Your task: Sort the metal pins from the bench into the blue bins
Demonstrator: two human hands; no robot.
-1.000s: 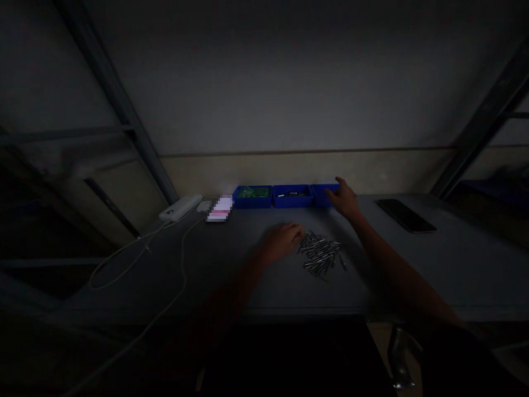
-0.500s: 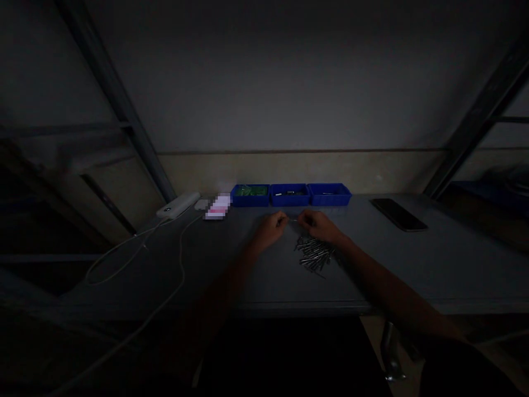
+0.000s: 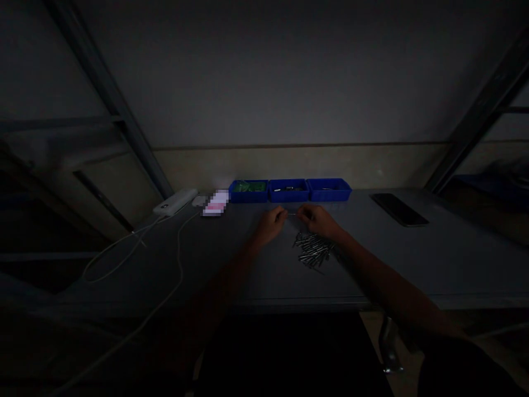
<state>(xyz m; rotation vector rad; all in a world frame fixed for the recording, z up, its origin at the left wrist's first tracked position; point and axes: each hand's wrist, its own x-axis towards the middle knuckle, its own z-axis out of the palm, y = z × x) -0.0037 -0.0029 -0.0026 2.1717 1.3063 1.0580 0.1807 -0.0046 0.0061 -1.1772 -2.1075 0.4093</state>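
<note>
Left hand (image 3: 270, 225), right hand (image 3: 318, 219): my grips pinch one pin (image 3: 292, 214) between them | pin pile (image 3: 314, 249) on counter (image 3: 413, 259) large | middle blue tray (image 3: 288, 191) holds few pieces

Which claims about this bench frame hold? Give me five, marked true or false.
The left hand and right hand pinch a thin metal piece between them. True.
Three blue trays stand in a row at the far side of the table. True.
The green contents sit in the rightmost tray. False: the green contents are in the leftmost tray.
The dark phone lies left of the hands. False: the phone lies to their right.
The pile of pins lies on the table by the right hand. True.
</note>
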